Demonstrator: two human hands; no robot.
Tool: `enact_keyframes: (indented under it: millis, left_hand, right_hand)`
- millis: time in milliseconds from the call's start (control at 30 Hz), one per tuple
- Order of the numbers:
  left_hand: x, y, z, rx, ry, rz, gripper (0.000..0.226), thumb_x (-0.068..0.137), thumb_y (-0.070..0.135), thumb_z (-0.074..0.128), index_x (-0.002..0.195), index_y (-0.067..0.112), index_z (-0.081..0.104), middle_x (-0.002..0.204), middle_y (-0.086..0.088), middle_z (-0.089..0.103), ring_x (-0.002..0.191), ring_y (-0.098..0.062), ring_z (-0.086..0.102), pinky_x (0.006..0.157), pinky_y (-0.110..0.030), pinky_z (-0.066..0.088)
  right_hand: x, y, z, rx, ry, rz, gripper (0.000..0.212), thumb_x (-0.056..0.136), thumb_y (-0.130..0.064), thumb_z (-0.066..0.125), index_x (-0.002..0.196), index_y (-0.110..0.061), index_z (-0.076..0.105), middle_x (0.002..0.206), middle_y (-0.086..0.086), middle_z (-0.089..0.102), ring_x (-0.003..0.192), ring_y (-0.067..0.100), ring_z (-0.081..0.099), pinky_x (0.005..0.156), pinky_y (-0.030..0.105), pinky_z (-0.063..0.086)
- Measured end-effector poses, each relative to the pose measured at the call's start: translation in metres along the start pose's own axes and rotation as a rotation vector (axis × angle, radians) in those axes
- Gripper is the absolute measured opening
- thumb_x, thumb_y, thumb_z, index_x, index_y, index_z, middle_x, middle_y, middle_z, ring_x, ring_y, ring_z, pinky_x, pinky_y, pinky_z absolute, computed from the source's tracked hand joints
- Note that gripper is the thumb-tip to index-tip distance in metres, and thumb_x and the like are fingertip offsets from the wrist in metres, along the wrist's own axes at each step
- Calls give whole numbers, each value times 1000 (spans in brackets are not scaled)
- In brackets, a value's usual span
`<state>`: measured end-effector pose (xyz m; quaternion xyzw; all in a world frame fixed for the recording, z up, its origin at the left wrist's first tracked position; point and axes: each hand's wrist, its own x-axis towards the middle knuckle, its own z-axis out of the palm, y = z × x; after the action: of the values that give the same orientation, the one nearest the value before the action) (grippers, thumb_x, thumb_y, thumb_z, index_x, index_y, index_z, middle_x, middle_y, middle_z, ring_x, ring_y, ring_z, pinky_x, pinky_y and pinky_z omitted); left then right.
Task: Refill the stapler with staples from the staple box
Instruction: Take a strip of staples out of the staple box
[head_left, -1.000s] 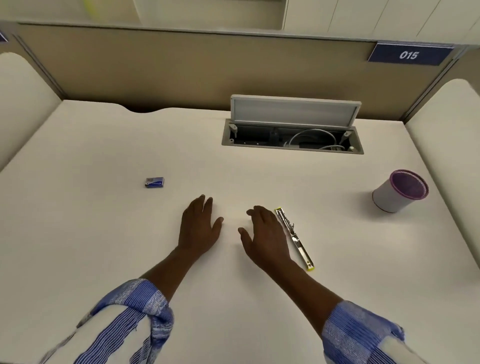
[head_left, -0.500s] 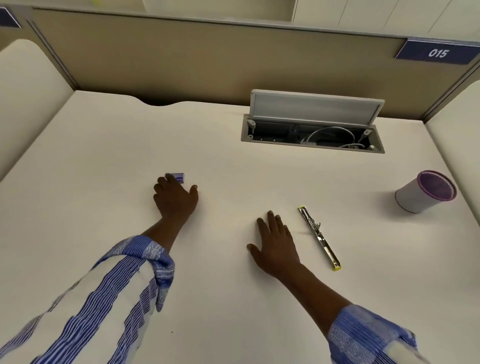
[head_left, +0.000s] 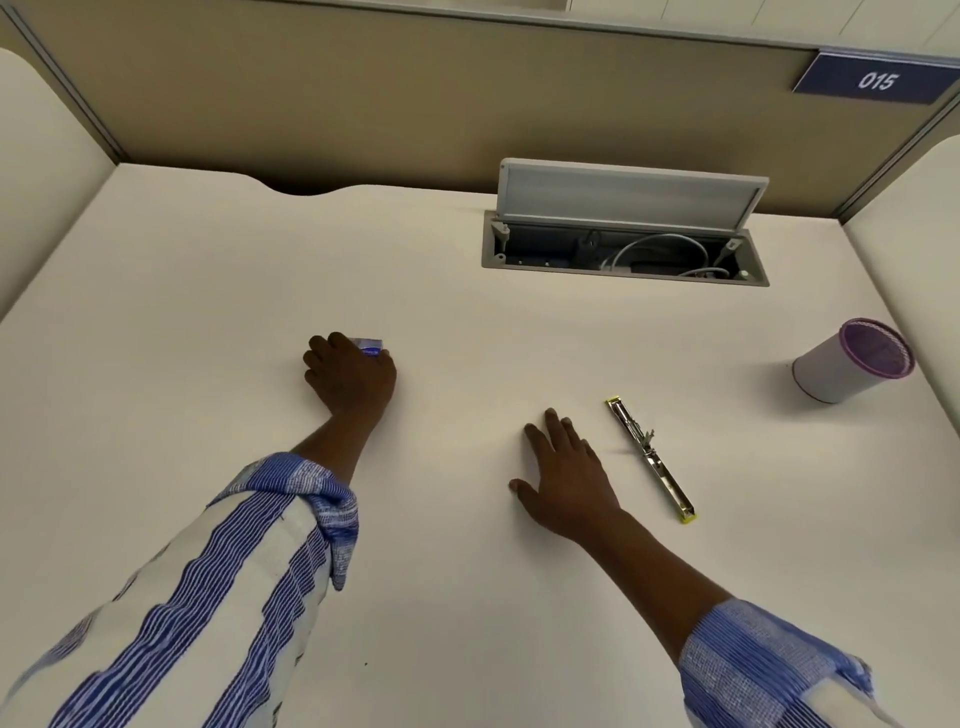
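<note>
A small blue staple box (head_left: 369, 346) lies on the white desk, mostly covered by my left hand (head_left: 349, 375), whose fingers curl around it. The stapler (head_left: 649, 457), a thin metal bar with yellow ends, lies flat and opened out to the right of centre. My right hand (head_left: 566, 475) rests palm down on the desk just left of the stapler, fingers spread, not touching it.
An open cable hatch (head_left: 623, 228) with a raised grey lid sits at the back of the desk. A white cup with a purple rim (head_left: 852, 361) stands at the far right. Beige partition walls (head_left: 363, 93) enclose the desk on three sides.
My left hand reached forward and left to the staple box and closed its fingers over it. My right hand stayed flat beside the stapler.
</note>
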<state>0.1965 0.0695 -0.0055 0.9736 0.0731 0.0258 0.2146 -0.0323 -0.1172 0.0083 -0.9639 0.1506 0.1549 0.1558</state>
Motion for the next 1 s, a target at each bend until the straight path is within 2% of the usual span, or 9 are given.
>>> enact_keyframes:
  millis: [133, 233, 333, 400, 467, 633, 733, 900, 1000]
  left_hand:
    - [-29, 7, -9, -143, -12, 91, 54, 79, 37, 74, 114, 1, 54, 119, -20, 55, 112, -41, 52, 90, -48, 46]
    - [-72, 13, -15, -247, -23, 207, 52, 76, 35, 78, 113, 3, 58, 113, -19, 57, 106, -40, 55, 85, -46, 47]
    - [-121, 15, -20, -377, -80, 274, 50, 76, 31, 80, 114, 6, 59, 111, -15, 59, 104, -35, 57, 87, -43, 47]
    - [-147, 17, -24, -431, -135, 302, 49, 77, 29, 80, 115, 8, 59, 111, -10, 61, 104, -31, 57, 89, -42, 48]
    - [-164, 21, -28, -475, -166, 324, 46, 77, 26, 79, 114, 9, 58, 110, -7, 62, 102, -28, 58, 88, -42, 49]
    - [-179, 24, -35, -543, -322, 321, 43, 82, 20, 77, 118, 12, 56, 113, -2, 62, 103, -20, 58, 86, -40, 51]
    - [-178, 24, -41, -563, -429, 265, 43, 84, 29, 78, 120, 19, 57, 110, 5, 62, 96, -14, 59, 74, -24, 49]
    - [-172, 24, -51, -620, -426, 89, 15, 92, 32, 69, 100, 27, 59, 90, 16, 65, 85, -2, 63, 63, -12, 41]
    - [-168, 24, -54, -651, -410, -4, 19, 92, 35, 69, 97, 20, 59, 86, 13, 65, 80, -2, 62, 62, -14, 42]
  right_hand:
    - [3, -7, -15, 46, -51, 33, 76, 95, -51, 56, 156, -15, 27, 169, 14, 10, 155, 29, 14, 120, 41, 27]
    - [5, -19, -31, 259, 71, 42, 59, 96, -48, 59, 142, -12, 50, 147, 11, 52, 134, 26, 51, 106, 36, 43]
    - [3, -33, -40, 770, 51, 185, 40, 96, -48, 60, 123, -19, 65, 116, 1, 72, 101, 19, 71, 93, 36, 55]
    - [-1, -41, -41, 1185, -58, 282, 27, 97, -41, 60, 111, -20, 70, 108, 5, 76, 93, 22, 76, 86, 36, 61]
    - [-3, -44, -41, 1380, -78, 303, 21, 98, -29, 59, 107, -16, 74, 104, 8, 78, 90, 26, 77, 81, 34, 63]
    - [-9, -43, -37, 1457, -20, 313, 25, 98, -15, 52, 101, -13, 77, 99, 15, 79, 94, 29, 77, 79, 35, 62]
    - [-11, -38, -37, 1435, 18, 319, 25, 97, -14, 53, 91, -12, 78, 91, 13, 79, 87, 28, 77, 74, 32, 62]
    - [-17, -36, -40, 1483, -26, 292, 23, 100, -15, 53, 100, -9, 75, 93, 13, 79, 86, 30, 78, 73, 31, 62]
    - [-19, -39, -41, 1479, -48, 270, 24, 102, -17, 51, 105, -8, 74, 96, 16, 79, 89, 32, 77, 76, 32, 62]
